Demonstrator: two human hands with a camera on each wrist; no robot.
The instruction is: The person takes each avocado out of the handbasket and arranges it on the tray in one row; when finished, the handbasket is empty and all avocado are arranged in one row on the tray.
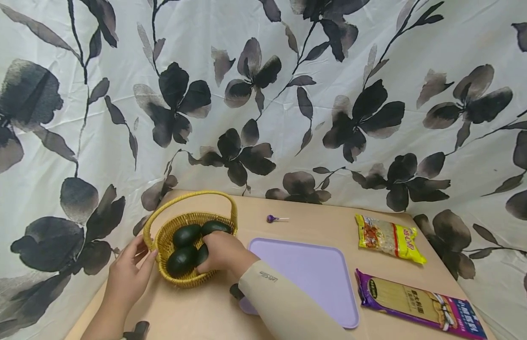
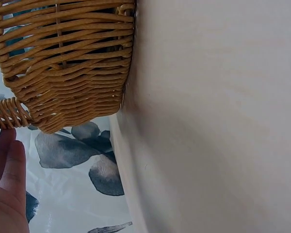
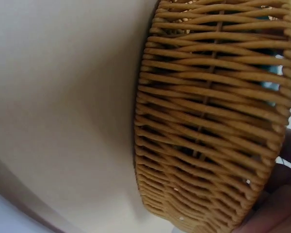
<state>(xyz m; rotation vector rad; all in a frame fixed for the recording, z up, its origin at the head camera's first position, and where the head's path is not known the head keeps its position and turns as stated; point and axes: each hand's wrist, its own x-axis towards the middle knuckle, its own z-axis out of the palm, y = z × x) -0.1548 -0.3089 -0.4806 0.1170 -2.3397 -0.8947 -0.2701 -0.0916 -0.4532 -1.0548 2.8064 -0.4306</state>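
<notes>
A yellow woven basket (image 1: 188, 278) with an arched handle (image 1: 191, 194) stands on the left part of the table and holds several dark green avocados (image 1: 182, 261). My left hand (image 1: 129, 271) holds the foot of the handle at the basket's left side, its thumb in front. In the left wrist view the fingers (image 2: 12, 167) meet the wrapped handle beside the wicker wall (image 2: 72, 73). Over the basket's right rim reaches my right hand (image 1: 222, 250), gripping an avocado (image 1: 202, 255) partly hidden by the hand. The right wrist view shows mostly basket wall (image 3: 208, 111).
A lilac tray (image 1: 306, 264) lies right of the basket, partly under my right forearm. Behind it is a purple lollipop (image 1: 270, 218). Toward the right edge lie a yellow food bag (image 1: 388, 238) and a purple noodle packet (image 1: 416, 302). A floral curtain (image 1: 289, 118) hangs behind the table.
</notes>
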